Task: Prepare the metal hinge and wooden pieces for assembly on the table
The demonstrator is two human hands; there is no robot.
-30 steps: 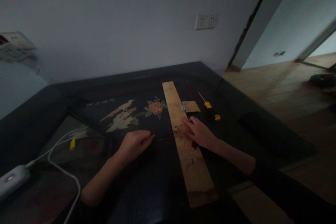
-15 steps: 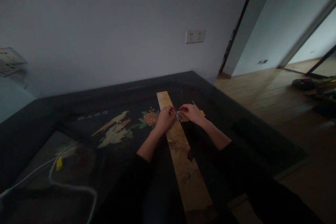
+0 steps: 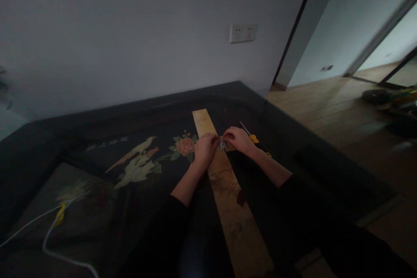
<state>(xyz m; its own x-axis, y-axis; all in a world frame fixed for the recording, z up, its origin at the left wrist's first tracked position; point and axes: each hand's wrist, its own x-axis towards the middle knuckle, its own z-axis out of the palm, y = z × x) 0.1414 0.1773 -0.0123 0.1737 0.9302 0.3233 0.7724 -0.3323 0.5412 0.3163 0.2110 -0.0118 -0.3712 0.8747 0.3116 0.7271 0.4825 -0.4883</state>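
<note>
A long pale wooden plank (image 3: 228,186) lies lengthwise on a dark glass-topped table (image 3: 107,113). On its far part my left hand (image 3: 204,149) and my right hand (image 3: 239,139) meet around a small silver metal hinge (image 3: 223,144), fingertips pinching it from both sides. A small tan wood piece is mostly hidden under my right hand. Just behind that hand lies a screwdriver (image 3: 250,135) with a yellow and black handle.
Under the glass is a bird and flower picture (image 3: 146,158). A white cable (image 3: 52,226) with a yellow tag curls at the left front. A double wall socket (image 3: 243,33) is on the wall. Wooden floor (image 3: 325,113) opens beyond the table's right edge.
Both hands moved from the near part of the plank up to the hinge and closed on it. The view shifted, so the white power strip left the frame.
</note>
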